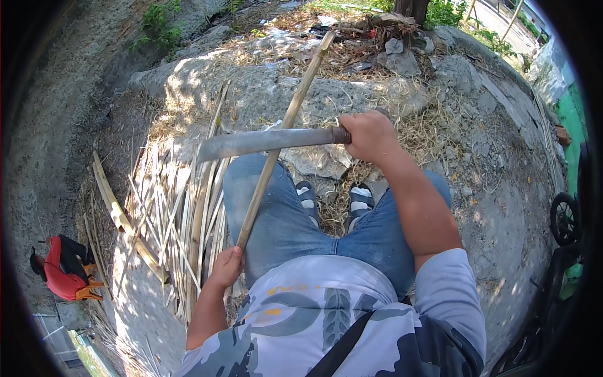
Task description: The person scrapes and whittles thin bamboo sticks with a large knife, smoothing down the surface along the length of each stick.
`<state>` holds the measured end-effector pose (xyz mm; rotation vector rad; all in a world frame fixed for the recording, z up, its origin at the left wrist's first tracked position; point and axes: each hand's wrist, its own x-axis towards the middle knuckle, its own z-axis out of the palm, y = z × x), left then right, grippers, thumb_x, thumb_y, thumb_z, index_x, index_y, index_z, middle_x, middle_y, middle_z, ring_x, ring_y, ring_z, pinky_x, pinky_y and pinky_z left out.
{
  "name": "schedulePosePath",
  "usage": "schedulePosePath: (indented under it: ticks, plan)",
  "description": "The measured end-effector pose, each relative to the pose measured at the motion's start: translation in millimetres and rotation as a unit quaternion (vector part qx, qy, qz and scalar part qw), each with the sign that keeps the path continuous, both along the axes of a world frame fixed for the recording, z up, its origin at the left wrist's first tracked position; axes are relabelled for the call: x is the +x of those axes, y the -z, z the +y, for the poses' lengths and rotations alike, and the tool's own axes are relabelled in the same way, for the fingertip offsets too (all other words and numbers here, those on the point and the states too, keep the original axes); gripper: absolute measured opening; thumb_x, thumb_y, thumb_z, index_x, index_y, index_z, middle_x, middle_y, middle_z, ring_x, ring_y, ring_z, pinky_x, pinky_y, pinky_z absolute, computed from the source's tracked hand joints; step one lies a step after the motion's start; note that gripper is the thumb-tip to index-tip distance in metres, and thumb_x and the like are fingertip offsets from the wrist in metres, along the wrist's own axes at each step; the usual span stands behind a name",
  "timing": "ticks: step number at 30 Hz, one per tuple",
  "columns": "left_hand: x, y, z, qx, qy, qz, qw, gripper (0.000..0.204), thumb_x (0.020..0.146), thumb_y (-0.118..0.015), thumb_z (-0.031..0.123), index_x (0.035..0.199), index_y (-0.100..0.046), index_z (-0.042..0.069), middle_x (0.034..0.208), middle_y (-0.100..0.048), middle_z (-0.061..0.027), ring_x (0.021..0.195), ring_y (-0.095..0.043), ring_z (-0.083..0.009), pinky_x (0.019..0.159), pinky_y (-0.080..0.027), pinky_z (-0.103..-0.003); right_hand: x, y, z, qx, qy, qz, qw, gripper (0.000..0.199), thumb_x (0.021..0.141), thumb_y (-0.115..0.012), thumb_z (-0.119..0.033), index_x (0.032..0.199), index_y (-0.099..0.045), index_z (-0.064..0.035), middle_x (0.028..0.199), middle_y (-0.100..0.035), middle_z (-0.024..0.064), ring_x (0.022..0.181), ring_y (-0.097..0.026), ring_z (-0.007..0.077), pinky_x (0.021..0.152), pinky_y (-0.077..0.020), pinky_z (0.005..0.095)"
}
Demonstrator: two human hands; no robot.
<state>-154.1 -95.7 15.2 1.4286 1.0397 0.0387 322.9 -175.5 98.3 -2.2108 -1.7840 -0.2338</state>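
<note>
My right hand [370, 137] is wrapped round the dark handle of a machete [267, 143], whose broad grey blade points left across my lap. Beneath the blade, and crossed by it, runs a long bamboo strip [294, 112]. Whether blade and strip touch, I cannot tell. The strip slants from beside my left thigh up to the far rubble. At its near end my left hand [227, 266] closes round it, thumb on top. Both my knees, in blue jeans [276, 213], are spread apart below.
Many split bamboo strips [179, 220] lie piled at my left, with a thicker bamboo piece [116, 210] beyond. A person in red [66, 270] sits on an orange chair at far left. Ahead are a rock ledge [251, 103] and dry shavings. A wheel [565, 218] shows at right.
</note>
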Motion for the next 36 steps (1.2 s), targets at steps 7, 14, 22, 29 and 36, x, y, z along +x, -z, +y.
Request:
schedulePosePath:
  ticks: [7,14,22,29,36]
  plan:
    - [5.8,-9.7,7.6,-0.015,0.019,0.031,0.999,0.061,0.102,-0.041,0.064,0.077,-0.054,0.01,0.062,-0.046,0.0025,0.054,-0.042,-0.0088,0.05,-0.033,-0.026,39.7,5.7,-9.0,0.012,0.216,0.159,0.963,0.026,0.079,-0.07,-0.023,0.101,-0.065,-0.0095,0.09,-0.07,0.02,0.089,-0.068,0.0413,0.079,-0.0531,0.0525]
    - [0.8,-5.7,5.6,-0.021,0.013,0.026,0.999,0.061,0.101,-0.043,0.065,0.078,-0.054,0.01,0.061,-0.046,0.0026,0.053,-0.041,-0.0088,0.049,-0.032,-0.025,2.3,0.8,-4.5,-0.009,0.087,0.141,0.986,0.023,0.077,-0.07,-0.022,0.096,-0.066,-0.0107,0.085,-0.069,0.0157,0.083,-0.068,0.04,0.075,-0.0534,0.0517]
    - [2.6,-7.8,5.2,-0.022,0.005,0.033,0.999,0.061,0.102,-0.043,0.065,0.079,-0.055,0.01,0.061,-0.046,0.0021,0.052,-0.041,-0.0093,0.049,-0.032,-0.026,-13.8,-0.3,1.0,-0.039,-0.047,0.044,0.997,0.02,0.071,-0.074,-0.018,0.087,-0.063,-0.0136,0.077,-0.069,0.0079,0.077,-0.07,0.033,0.071,-0.055,0.0474]
    - [1.6,-5.4,8.2,-0.036,0.008,0.036,0.999,0.062,0.101,-0.043,0.066,0.078,-0.054,0.01,0.06,-0.045,0.0023,0.052,-0.04,-0.0094,0.048,-0.031,-0.026,-10.8,-11.8,-4.6,-0.031,-0.079,0.079,0.993,0.022,0.07,-0.073,-0.017,0.09,-0.064,-0.0117,0.076,-0.068,0.0099,0.077,-0.067,0.0354,0.074,-0.0515,0.0481]
    - [0.2,-3.2,8.5,-0.063,0.005,0.015,0.998,0.06,0.101,-0.043,0.065,0.079,-0.054,0.01,0.059,-0.042,0.0032,0.05,-0.037,-0.0089,0.047,-0.029,-0.027,-7.9,-17.8,-13.6,-0.069,-0.1,0.113,0.986,0.026,0.073,-0.077,-0.023,0.095,-0.067,-0.0136,0.084,-0.07,0.007,0.085,-0.069,0.0295,0.085,-0.0506,0.0486]
